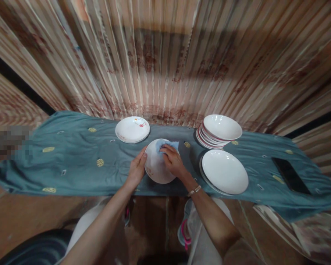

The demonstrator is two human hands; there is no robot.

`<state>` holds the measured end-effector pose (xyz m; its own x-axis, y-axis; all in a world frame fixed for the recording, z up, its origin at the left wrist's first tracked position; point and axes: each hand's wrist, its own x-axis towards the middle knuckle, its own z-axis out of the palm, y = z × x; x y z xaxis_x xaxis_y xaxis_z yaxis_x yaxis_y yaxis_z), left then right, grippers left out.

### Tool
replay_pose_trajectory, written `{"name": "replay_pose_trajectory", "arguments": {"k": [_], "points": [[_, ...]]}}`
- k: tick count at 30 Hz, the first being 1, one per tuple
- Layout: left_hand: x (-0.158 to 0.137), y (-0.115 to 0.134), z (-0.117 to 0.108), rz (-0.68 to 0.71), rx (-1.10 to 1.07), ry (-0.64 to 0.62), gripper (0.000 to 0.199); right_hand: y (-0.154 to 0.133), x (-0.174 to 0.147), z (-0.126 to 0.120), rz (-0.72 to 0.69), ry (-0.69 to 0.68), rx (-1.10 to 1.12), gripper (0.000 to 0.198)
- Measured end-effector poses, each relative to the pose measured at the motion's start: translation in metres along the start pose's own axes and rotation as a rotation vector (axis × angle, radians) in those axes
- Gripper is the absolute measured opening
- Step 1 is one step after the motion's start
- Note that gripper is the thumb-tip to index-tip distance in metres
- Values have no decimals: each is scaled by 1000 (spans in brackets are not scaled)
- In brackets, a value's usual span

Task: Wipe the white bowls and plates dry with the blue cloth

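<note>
A white plate point(157, 167) with a small floral print near its lower left rim is in front of me, over the near middle of the table. My left hand point(138, 164) grips its left edge, thumb on the upper face. On the plate's upper right part, my right hand point(172, 159) presses a light blue cloth point(162, 145) with bent fingers. Part of the plate lies hidden under the cloth and the right hand.
Floral plates point(129, 129) lie at the back, left of centre. A stack of bowls point(222, 127) stands back right, with stacked white plates point(224, 171) before it. A black phone point(290, 175) rests farther right on the green tablecloth point(77, 162). A pleated curtain point(160, 73) hangs behind.
</note>
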<state>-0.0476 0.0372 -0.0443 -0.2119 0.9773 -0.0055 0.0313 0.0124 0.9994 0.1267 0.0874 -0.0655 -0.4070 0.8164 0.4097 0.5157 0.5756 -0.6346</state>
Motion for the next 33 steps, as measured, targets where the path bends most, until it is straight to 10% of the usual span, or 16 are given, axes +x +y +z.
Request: {"name": "replay_pose_trajectory", "arguments": {"k": [11, 22, 33], "points": [[2, -3, -2, 13, 27, -8, 55, -18, -5, 3, -222, -264, 204, 18], [5, -11, -2, 3, -31, 1, 60, -2, -17, -21, -18, -472, 20, 18], [2, 1, 0, 16, 16, 1, 57, 11, -11, -12, 80, -18, -117, 19]]}}
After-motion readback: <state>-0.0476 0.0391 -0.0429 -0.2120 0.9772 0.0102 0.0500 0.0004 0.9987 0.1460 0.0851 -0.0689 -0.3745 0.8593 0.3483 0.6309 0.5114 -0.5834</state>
